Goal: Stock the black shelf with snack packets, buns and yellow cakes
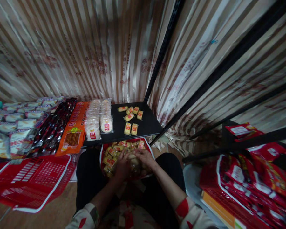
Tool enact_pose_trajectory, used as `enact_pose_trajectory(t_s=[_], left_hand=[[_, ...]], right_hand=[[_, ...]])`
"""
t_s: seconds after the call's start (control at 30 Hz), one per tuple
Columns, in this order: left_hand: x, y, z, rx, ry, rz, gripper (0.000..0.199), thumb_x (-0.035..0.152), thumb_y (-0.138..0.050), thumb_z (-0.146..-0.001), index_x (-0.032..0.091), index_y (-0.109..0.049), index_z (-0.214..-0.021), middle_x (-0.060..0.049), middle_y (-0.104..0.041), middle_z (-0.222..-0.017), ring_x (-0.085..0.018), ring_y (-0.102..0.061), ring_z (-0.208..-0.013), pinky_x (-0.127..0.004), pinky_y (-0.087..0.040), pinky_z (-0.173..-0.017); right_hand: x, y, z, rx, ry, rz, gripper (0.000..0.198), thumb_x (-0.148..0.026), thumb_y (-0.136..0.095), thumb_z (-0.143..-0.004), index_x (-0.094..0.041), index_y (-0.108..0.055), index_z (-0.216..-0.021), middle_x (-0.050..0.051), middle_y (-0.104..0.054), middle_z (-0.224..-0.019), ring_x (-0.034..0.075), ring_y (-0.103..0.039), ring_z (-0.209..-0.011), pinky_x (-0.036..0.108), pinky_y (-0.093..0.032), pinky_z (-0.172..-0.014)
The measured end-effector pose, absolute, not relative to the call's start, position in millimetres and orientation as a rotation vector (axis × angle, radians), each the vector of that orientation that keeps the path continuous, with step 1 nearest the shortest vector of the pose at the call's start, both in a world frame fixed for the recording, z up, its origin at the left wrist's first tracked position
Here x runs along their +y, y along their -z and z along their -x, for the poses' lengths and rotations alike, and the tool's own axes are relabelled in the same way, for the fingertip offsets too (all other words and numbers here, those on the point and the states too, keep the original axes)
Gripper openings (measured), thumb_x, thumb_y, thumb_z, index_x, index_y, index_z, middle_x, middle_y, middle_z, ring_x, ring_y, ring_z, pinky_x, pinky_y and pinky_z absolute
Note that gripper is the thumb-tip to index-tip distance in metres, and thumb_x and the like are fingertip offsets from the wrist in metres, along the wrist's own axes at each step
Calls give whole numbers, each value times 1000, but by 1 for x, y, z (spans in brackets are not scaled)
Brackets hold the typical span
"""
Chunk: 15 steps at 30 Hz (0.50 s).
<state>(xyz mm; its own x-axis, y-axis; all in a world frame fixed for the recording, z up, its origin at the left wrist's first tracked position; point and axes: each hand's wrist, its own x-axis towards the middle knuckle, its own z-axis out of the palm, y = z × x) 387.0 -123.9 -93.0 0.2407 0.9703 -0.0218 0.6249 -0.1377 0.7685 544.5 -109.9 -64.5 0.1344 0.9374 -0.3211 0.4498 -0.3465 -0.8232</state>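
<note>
Looks like glossy, crinkly plastic on the packets [127, 128], smooth plastic on the basket [103, 152], matt finish on the shelf [149, 124], faintly shiny cloth on the curtain [105, 47].

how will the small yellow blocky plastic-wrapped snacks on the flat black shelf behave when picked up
The small yellow blocky plastic-wrapped snacks are probably light, being so small. Their clear wrappers could slip slightly. With their blocky shape, they seem unlikely to roll on the flat black shelf.

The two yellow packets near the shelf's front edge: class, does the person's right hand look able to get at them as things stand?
Probably yes: the right hand is at the red basket, close in front of the two packets, and nothing seems to block its way onto the shelf.
</note>
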Motion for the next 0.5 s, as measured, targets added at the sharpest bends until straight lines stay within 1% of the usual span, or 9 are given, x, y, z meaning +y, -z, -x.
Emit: enact_pose_trajectory(t_s=[0.07, 0.13, 0.23, 0.33, 0.43, 0.5], left_hand=[[-122, 92, -384, 1430, -746, -1837, 34, 19, -36, -85, 19, -61, -109, -8, -61, -116, -19, -52, -114, -35, -40, -101], [-118, 90, -379, 1432, -782, -1814, 31, 24, -38, -85, 19, -61, -105, -7, -65, -108, -19, -57, -105, -35, -43, -96], [-111, 86, -370, 1496, -793, -1758, 29, 28, -40, -85, 16, -62, -101, -9, -66, -102, -20, -60, -98, -36, -46, -90], [-103, 80, -359, 1568, -804, -1710, 30, 28, -42, -84, 14, -61, -101, -10, -67, -98, -20, -62, -93, -35, -47, -86], [-96, 74, -349, 1607, -794, -1658, 29, 28, -44, -82, 14, -61, -102, -9, -68, -94, -20, -63, -88, -33, -48, -81], [-92, 71, -344, 1596, -806, -1613, 30, 29, -45, -82, 14, -60, -104, -9, -69, -92, -19, -64, -85, -31, -49, -79]], right_hand=[[-112, 50, -538, -1208, -1319, 1796, 32, -48, -56, -76, -18, -67, -78, 3, -67, -74, 16, -61, -71, 26, -47, -67], [-112, 38, -532, -1076, -1434, 1742, 40, -55, -53, -77, -18, -66, -77, 3, -66, -71, 14, -59, -66, 24, -46, -62], [-108, 28, -525, -994, -1452, 1744, 43, -60, -54, -75, -19, -66, -80, 4, -65, -74, 13, -57, -68, 22, -43, -57], [-104, 29, -519, -1048, -1448, 1667, 42, -58, -58, -72, -18, -66, -83, 5, -65, -79, 13, -57, -69, 21, -41, -56], [-100, 34, -513, -1117, -1469, 1502, 39, -50, -65, -67, -17, -65, -88, 4, -66, -80, 13, -57, -69, 24, -44, -63], [-96, 36, -508, -1162, -1441, 1485, 35, -46, -67, -65, -16, -64, -84, 2, -65, -76, 13, -57, -67, 25, -45, -64]])
